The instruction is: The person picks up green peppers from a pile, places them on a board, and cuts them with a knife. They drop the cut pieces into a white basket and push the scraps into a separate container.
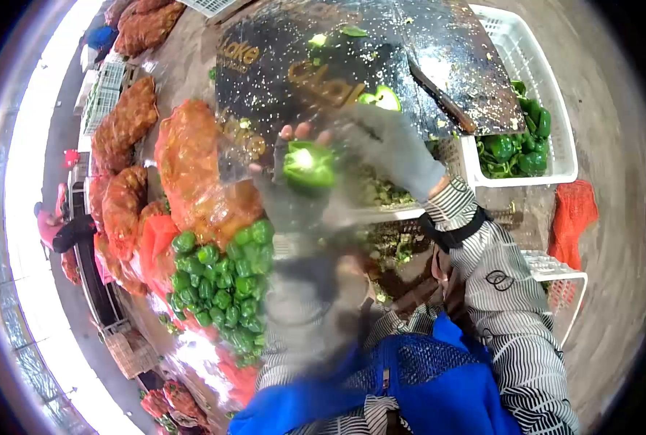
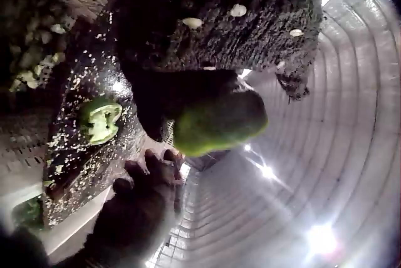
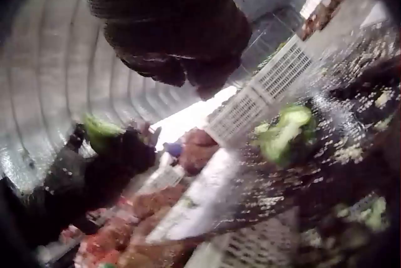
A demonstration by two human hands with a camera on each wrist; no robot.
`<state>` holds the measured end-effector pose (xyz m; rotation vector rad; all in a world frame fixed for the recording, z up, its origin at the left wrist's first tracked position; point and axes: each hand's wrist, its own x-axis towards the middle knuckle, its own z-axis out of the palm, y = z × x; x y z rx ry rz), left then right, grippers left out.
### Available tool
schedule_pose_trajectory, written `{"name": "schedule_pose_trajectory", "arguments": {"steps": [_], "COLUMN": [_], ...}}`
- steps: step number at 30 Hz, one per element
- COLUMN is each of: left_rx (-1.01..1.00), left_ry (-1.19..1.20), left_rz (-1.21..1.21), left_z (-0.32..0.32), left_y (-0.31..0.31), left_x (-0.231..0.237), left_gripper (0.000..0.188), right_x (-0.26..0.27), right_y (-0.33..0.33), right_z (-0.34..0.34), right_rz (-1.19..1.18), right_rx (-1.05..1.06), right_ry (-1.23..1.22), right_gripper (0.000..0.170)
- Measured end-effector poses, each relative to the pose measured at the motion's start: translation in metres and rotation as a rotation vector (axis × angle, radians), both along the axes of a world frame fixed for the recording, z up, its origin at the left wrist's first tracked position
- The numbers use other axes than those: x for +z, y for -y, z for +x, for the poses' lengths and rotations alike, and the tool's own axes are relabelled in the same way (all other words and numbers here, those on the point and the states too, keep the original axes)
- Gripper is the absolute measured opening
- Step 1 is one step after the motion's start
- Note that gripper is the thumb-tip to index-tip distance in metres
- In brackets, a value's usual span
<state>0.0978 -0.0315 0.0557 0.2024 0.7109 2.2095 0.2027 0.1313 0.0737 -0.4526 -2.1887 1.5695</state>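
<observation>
My gloved left hand (image 1: 294,203), blurred in the head view, holds a green bell pepper piece (image 1: 310,165) with its pale inside facing up. In the left wrist view that pepper piece (image 2: 219,125) shows beneath the seed-flecked glove (image 2: 238,30). The gloved right hand (image 1: 399,148) is over the near part of the black board (image 1: 279,94), fingers loosely bent with nothing seen in them. Just beyond its fingers lies a cut pepper half (image 1: 387,98), its hollow side up; the right wrist view shows this pepper half (image 3: 288,135) too. A knife (image 1: 442,98) lies on the board at the right.
Seeds and small scraps (image 1: 319,40) litter the board. On the right, a white crate (image 1: 566,138) holds green peppers (image 1: 533,138). Whole green peppers (image 1: 225,283) are heaped at the left beside full mesh sacks (image 1: 199,167). Trimmings (image 1: 395,192) lie in a container below the board's near edge.
</observation>
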Motion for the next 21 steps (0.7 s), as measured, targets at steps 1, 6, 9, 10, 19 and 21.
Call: {"name": "schedule_pose_trajectory", "arguments": {"steps": [1, 6, 9, 10, 19, 21], "left_rx": [0.026, -0.005, -0.031, -0.055, 0.117, 0.319], "left_ry": [0.009, -0.476, -0.493, -0.452, -0.979, -0.939], "left_rz": [-0.013, -0.339, -0.299, -0.222, -0.615, -0.716], "left_z": [-0.001, -0.010, -0.006, -0.003, 0.009, 0.011], "left_y": [-0.002, -0.007, -0.011, -0.012, -0.014, -0.016], "left_x": [-0.004, -0.021, -0.021, -0.017, 0.003, 0.002], "left_gripper": [0.078, 0.075, 0.071, 0.069, 0.024, 0.020], "right_x": [0.002, -0.018, -0.006, -0.001, -0.025, -0.031], "right_y": [0.011, 0.041, 0.041, 0.042, 0.031, 0.029], "right_z": [0.000, -0.002, -0.002, -0.002, 0.009, 0.010], "right_rz": [-0.001, -0.177, -0.253, -0.564, 0.028, 0.314], "right_rx": [0.003, 0.211, 0.327, 0.284, 0.197, 0.082], "right_ry": [0.009, -0.191, -0.386, -0.191, -0.110, -0.123], "right_gripper": [0.036, 0.029, 0.030, 0.033, 0.043, 0.042]}}
